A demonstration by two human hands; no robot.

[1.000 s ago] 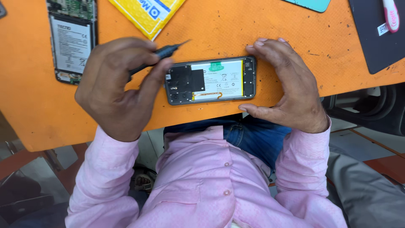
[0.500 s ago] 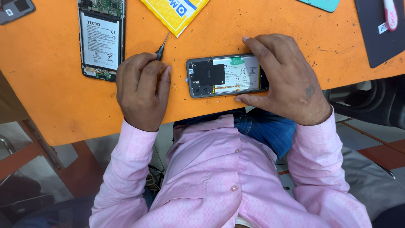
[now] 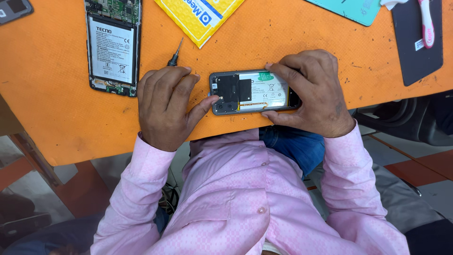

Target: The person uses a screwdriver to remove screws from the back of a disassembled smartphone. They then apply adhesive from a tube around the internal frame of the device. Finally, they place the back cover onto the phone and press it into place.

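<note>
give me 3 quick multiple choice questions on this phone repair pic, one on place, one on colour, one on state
1. Where is the screwdriver?
A. in the left hand
B. on the floor
C. in a shirt pocket

2. What colour is the table?
A. grey
B. orange
C. green

3. What state is the phone held by the right hand?
A. closed up
B. screen lit
C. back off, insides showing

Answers:
1. A: the tip of the screwdriver pokes out above the left hand's closed grip.
2. B: the bare top is orange all round the hands.
3. C: the phone's white battery and dark inner plate lie exposed.
</note>
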